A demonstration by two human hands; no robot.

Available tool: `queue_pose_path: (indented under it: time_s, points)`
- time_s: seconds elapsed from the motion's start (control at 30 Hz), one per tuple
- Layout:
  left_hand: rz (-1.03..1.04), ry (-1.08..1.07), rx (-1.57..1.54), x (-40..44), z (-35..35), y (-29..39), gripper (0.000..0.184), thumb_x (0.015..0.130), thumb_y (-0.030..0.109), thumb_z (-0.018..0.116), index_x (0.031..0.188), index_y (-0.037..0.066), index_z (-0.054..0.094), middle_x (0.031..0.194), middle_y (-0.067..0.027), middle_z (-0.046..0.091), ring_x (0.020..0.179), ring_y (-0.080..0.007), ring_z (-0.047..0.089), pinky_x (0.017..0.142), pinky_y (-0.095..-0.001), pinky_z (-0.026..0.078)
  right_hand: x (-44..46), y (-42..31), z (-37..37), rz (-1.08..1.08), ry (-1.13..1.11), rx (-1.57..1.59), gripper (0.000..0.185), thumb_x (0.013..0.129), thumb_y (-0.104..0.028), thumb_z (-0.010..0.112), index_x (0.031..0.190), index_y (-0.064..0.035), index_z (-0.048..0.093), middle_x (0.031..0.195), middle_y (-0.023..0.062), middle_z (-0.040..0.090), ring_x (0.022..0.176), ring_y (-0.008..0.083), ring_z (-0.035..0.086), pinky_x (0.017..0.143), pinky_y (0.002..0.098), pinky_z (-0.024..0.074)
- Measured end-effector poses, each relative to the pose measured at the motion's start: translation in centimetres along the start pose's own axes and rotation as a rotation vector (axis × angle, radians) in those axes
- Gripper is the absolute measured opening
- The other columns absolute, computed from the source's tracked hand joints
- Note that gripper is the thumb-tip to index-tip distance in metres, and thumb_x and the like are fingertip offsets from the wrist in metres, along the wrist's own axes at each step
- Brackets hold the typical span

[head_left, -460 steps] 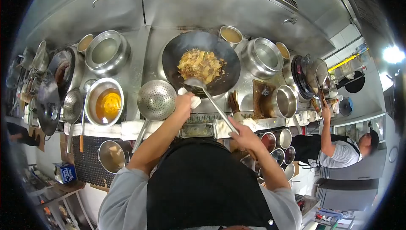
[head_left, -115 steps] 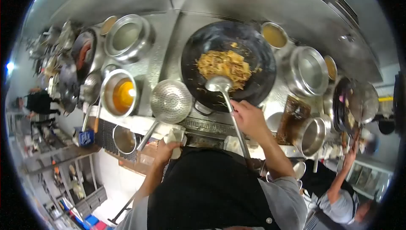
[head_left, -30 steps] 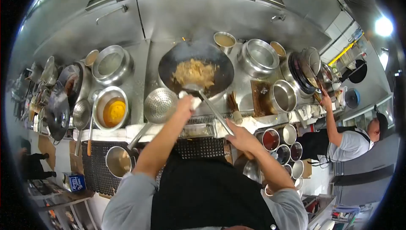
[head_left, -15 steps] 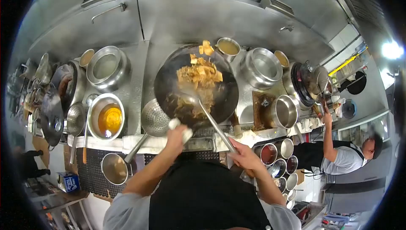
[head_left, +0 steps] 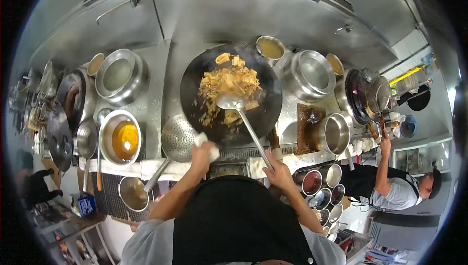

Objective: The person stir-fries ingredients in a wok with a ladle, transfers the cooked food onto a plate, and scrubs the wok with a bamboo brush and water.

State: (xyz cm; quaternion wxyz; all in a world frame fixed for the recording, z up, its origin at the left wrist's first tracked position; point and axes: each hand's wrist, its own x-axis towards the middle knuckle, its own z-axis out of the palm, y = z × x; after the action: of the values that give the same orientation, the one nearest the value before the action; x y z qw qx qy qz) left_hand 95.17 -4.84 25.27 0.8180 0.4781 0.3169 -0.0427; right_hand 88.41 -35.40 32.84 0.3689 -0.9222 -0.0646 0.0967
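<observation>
A large dark wok (head_left: 192, 89) sits in the middle of the range, with browned, stir-fried food (head_left: 226, 82) in pale and golden pieces inside. My left hand (head_left: 201, 159) is closed around a folded white cloth (head_left: 213, 153) at the wok's near left rim; the rim under the cloth is hidden. In my right hand (head_left: 281, 173) is the long handle of a metal ladle (head_left: 249, 128). Its bowl rests against the near side of the food. Left of the wok lies a perforated strainer (head_left: 176, 138), its handle reaching toward a small pot (head_left: 133, 194).
A bowl of orange-yellow liquid (head_left: 108, 136) stands on the left. Metal pots (head_left: 139, 77) flank the wok, and an empty saucepan (head_left: 336, 133) stands right. Several sauce containers (head_left: 312, 181) sit at lower right. A co-worker (head_left: 395, 182) works at another wok on the right.
Food that was tossed up at the wok's far side now lies lower and more spread out. The ladle's bowl has moved slightly up and right against the food. My left hand keeps the cloth.
</observation>
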Motion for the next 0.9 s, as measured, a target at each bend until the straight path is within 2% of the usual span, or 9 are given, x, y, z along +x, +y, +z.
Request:
queue_pose_path:
  time_s: [0.13, 0.2, 0.27, 0.33, 0.37, 0.53, 0.67, 0.87, 0.9]
  points:
    - [-0.023, -0.197, 0.03, 5.7, 1.9, 0.4, 0.025, 0.094, 0.022, 0.068, 0.103, -0.001, 0.065, 0.087, -0.008, 0.066, 0.072, -0.018, 0.063, 0.063, -0.0326, 0.051, 2.0, -1.3, -2.8, 0.018, -0.102, -0.25, 0.066, 0.088, -0.023, 0.077, 0.148, -0.0112, 0.052, 0.124, 0.0215, 0.067, 0.107, 0.043, 0.068, 0.088, 0.0458, 0.0567]
    - [-0.029, -0.095, 0.042, 5.4, 2.3, 0.3, 0.033, 0.1, 0.032, 0.065, 0.109, 0.0, 0.063, 0.092, -0.0069, 0.066, 0.076, -0.0182, 0.065, 0.064, -0.0333, 0.052, 3.7, -5.1, -6.4, -0.245, 0.118, -0.17, 0.056, 0.09, -0.023, 0.076, 0.142, -0.011, 0.059, 0.122, 0.0176, 0.067, 0.106, 0.0396, 0.068, 0.088, 0.0453, 0.0563]
    - [-0.221, -0.033, -0.145, 4.2, 0.9, 0.8, 0.034, 0.101, 0.033, 0.065, 0.113, 0.002, 0.062, 0.096, -0.0058, 0.066, 0.078, -0.0181, 0.066, 0.065, -0.0343, 0.054, 4.1, -6.0, -7.9, -0.19, 0.013, -0.064, 0.044, 0.092, -0.021, 0.075, 0.133, -0.0086, 0.064, 0.116, 0.0161, 0.068, 0.104, 0.0373, 0.067, 0.088, 0.0441, 0.0554]
    - [-0.267, 0.01, -0.216, 3.0, -1.4, -0.1, 0.031, 0.1, 0.028, 0.067, 0.119, 0.003, 0.061, 0.1, -0.0068, 0.066, 0.082, -0.0187, 0.067, 0.069, -0.0355, 0.057, 5.1, -4.7, -7.9, -0.274, -0.652, 0.239, 0.039, 0.094, -0.021, 0.072, 0.13, -0.0068, 0.065, 0.111, 0.0156, 0.069, 0.103, 0.0358, 0.067, 0.089, 0.0425, 0.0547]
    - [-0.201, -0.029, -0.202, 2.7, -3.2, -1.5, 0.03, 0.099, 0.024, 0.066, 0.121, 0.003, 0.061, 0.1, -0.0082, 0.067, 0.083, -0.02, 0.068, 0.07, -0.0359, 0.058, 5.9, -3.6, -6.8, -0.198, -0.654, 0.179, 0.036, 0.098, -0.024, 0.067, 0.13, -0.0079, 0.065, 0.112, 0.0162, 0.069, 0.104, 0.0354, 0.067, 0.088, 0.0426, 0.0549]
    - [-0.169, 0.036, 0.033, -2.3, -6.9, -0.3, 0.033, 0.093, 0.011, 0.065, 0.124, -0.001, 0.061, 0.101, -0.0125, 0.07, 0.085, -0.0238, 0.071, 0.072, -0.0373, 0.06, 18.9, -4.4, -6.0, -0.373, -0.212, -0.128, 0.039, 0.102, -0.029, 0.053, 0.138, -0.015, 0.062, 0.106, 0.0173, 0.072, 0.097, 0.037, 0.069, 0.087, 0.0474, 0.0553]
    - [-0.124, 0.202, 0.012, -4.1, -7.8, 0.3, 0.035, 0.088, 0.009, 0.065, 0.12, -0.005, 0.062, 0.098, -0.0131, 0.071, 0.083, -0.0236, 0.07, 0.072, -0.0365, 0.059, 35.0, -3.0, -1.0, -0.224, -0.478, -0.766, 0.049, 0.091, -0.015, 0.057, 0.14, -0.0094, 0.06, 0.105, 0.0185, 0.074, 0.099, 0.0344, 0.073, 0.08, 0.0482, 0.057]
    - [-0.119, 0.295, 0.221, -6.9, -7.1, 4.1, 0.029, 0.087, 0.009, 0.065, 0.112, -0.005, 0.067, 0.093, -0.0116, 0.071, 0.081, -0.021, 0.069, 0.07, -0.0333, 0.056, 40.0, -5.2, 1.5, 0.161, -0.745, -0.678, 0.07, 0.086, -0.007, 0.048, 0.154, -0.021, 0.047, 0.094, 0.0162, 0.076, 0.066, 0.0255, 0.072, 0.065, 0.0419, 0.0572]
    - [-0.117, 0.294, 0.215, -7.2, -7.0, 4.7, 0.029, 0.087, 0.009, 0.065, 0.112, -0.005, 0.067, 0.093, -0.0116, 0.071, 0.081, -0.021, 0.069, 0.07, -0.0333, 0.056, 39.0, -6.3, -1.0, 0.049, -0.694, -0.619, 0.072, 0.085, -0.005, 0.048, 0.154, -0.0225, 0.048, 0.086, 0.016, 0.075, 0.064, 0.0239, 0.07, 0.06, 0.0389, 0.0558]
